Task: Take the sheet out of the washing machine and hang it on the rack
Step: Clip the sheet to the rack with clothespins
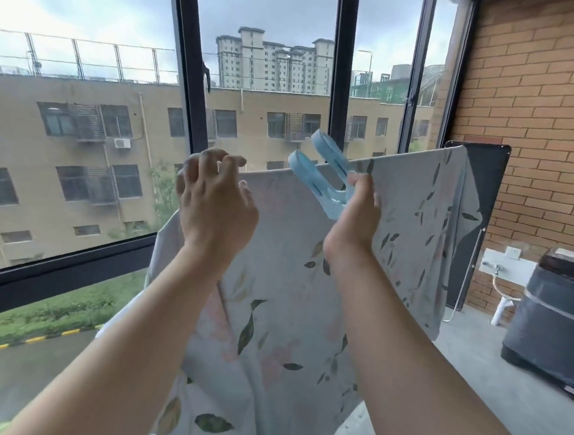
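A pale sheet printed with green leaves hangs draped over the top bar of the rack, which the cloth hides. My right hand squeezes a large light-blue clothes peg, its jaws spread wide just above the sheet's top edge. My left hand hovers at the left end of that edge with fingers curled and apart, holding nothing. The dark grey washing machine stands at the far right with its lid down.
Large dark-framed windows run right behind the rack. A brick wall stands on the right, with a tap and white hose beside the washing machine. A dark panel leans behind the sheet's right end. The concrete floor lies below.
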Motion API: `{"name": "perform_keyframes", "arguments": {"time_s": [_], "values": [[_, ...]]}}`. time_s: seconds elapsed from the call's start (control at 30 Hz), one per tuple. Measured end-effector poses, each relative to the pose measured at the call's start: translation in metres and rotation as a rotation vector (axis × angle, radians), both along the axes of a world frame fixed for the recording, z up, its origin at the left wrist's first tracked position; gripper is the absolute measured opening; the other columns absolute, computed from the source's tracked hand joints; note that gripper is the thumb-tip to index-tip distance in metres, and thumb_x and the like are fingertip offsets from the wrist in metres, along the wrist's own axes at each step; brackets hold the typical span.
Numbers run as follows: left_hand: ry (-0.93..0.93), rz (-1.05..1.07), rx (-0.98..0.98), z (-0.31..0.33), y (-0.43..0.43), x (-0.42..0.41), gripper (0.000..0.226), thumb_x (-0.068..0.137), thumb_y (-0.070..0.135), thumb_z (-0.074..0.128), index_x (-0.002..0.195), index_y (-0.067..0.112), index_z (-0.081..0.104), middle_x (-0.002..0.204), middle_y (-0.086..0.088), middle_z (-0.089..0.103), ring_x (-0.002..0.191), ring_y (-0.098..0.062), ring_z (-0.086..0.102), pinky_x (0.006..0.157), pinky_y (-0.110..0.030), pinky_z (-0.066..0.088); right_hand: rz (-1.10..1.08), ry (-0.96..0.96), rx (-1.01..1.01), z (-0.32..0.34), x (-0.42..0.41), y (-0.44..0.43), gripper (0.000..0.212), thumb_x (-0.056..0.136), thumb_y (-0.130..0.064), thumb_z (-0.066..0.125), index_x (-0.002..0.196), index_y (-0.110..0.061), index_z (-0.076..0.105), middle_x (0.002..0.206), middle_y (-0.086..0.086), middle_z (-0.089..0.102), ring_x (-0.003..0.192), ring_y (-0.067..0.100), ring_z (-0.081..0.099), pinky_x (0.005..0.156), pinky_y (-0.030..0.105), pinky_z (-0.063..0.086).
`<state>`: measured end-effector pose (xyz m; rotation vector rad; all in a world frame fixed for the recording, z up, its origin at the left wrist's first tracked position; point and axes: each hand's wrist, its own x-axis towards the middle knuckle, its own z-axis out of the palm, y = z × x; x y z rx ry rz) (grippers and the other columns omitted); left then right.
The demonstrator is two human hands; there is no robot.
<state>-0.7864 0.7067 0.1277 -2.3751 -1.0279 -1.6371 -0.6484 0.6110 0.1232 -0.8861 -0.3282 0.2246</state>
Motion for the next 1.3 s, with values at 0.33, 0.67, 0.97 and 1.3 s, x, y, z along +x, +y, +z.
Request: {"name": "perform_keyframes", "arguments": {"time_s": [0.33,0.67,0.97,1.3], "values": [[0.043,0.093,-0.149,-0.003,0.027,0.005,0.032,0.104,0.025,0.036,0.108,0.011,0.065,0.107,-0.011,0.066,0.097,-0.034,0.061,0.079,-0.040,0.044,-0.273,-0.608,-0.148,0.059,0.022,0.044,0.063,0.084,-0.054,0.052,0.133,-0.015,0.053,0.119,0.000,0.058,0.107,0.012,0.054,0.087,0.023,0.048],[0.070,0.201,-0.133,-0.010,0.028,-0.002,0.035,0.107,0.035,0.033,0.097,0.013,0.059,0.101,-0.008,0.066,0.088,-0.037,0.061,0.070,-0.038,0.043,-0.132,-0.902,-0.240,0.081,0.030,0.068,0.060,0.078,-0.037,0.057,0.134,-0.017,0.060,0.119,-0.003,0.058,0.107,0.008,0.056,0.096,0.028,0.051],[0.094,0.272,-0.119,-0.012,0.033,0.003,0.040,0.106,0.039,0.029,0.102,0.018,0.063,0.097,-0.004,0.067,0.088,-0.032,0.063,0.071,-0.040,0.051,-0.177,-1.358,-0.211,0.108,0.033,0.080,0.040,0.088,-0.031,0.053,0.116,-0.010,0.071,0.112,0.003,0.071,0.100,0.014,0.062,0.088,0.026,0.048],[0.107,0.288,-0.111,-0.012,0.036,0.003,0.041,0.106,0.040,0.027,0.102,0.021,0.063,0.101,0.000,0.068,0.089,-0.028,0.064,0.071,-0.037,0.050,-0.333,-1.491,-0.416,0.139,0.016,0.090,0.036,0.079,-0.018,0.048,0.047,-0.010,0.034,0.042,-0.007,0.033,0.043,0.006,0.031,0.050,0.018,0.028]]}}
